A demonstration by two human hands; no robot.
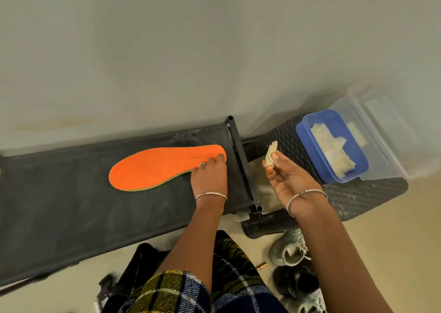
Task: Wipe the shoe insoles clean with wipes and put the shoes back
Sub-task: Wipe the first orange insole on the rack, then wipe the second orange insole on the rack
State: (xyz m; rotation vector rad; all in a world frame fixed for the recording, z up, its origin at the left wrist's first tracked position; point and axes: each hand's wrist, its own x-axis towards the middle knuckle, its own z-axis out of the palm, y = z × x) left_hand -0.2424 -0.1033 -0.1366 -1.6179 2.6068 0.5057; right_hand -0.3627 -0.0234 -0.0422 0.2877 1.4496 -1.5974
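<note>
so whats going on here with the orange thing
A person is cleaning a shoe insole. The left hand presses down on the heel end of an orange insole lying flat on a black rack shelf. The right hand holds a crumpled wipe up beside it, not yet on the insole. A blue tub with more wipes sits to the right, and pale shoes wait on the floor.

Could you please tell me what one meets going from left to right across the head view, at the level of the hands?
orange insole → left hand pressing its heel end → right hand pinching a wipe → blue tub of wipes → clear container.
</note>
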